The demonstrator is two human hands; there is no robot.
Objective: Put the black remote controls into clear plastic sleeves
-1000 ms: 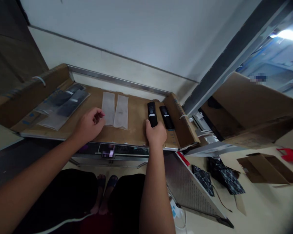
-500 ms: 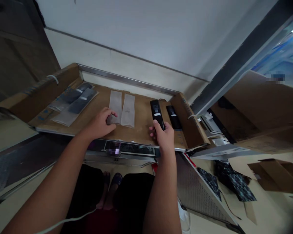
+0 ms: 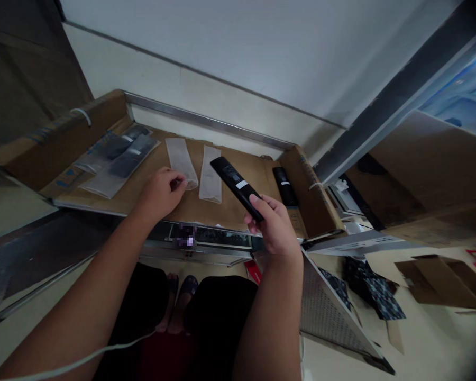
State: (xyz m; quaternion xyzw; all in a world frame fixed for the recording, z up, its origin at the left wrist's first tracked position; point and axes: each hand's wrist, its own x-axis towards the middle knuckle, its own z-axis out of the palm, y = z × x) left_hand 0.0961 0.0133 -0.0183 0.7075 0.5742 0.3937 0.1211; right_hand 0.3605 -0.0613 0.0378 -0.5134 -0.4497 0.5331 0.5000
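Cardboard lining (image 3: pixel 190 212) covers the counter (image 3: pixel 88 207), with raised flaps (image 3: pixel 312 205) at both ends. Nearest, the right hand (image 3: pixel 276 222) is clamped on the lower end of a black remote (image 3: pixel 235 180), which slants up and left above the lining. With most of its length ahead of the grip, it could pivot or drop if the hold relaxes. Left hand (image 3: pixel 161 196) is curled at the near end of a translucent sleeve (image 3: pixel 178 156); whether it pinches the film cannot be confirmed. Poorly secured, such thin film may slide or crease. Alongside lies a flat sleeve (image 3: pixel 211 174), liable to be dragged by careless contact. Another remote (image 3: pixel 284 189) rests near the right flap; two filled sleeves (image 3: pixel 121 168) lie at left. Beyond stands a pale wall (image 3: pixel 222 47).
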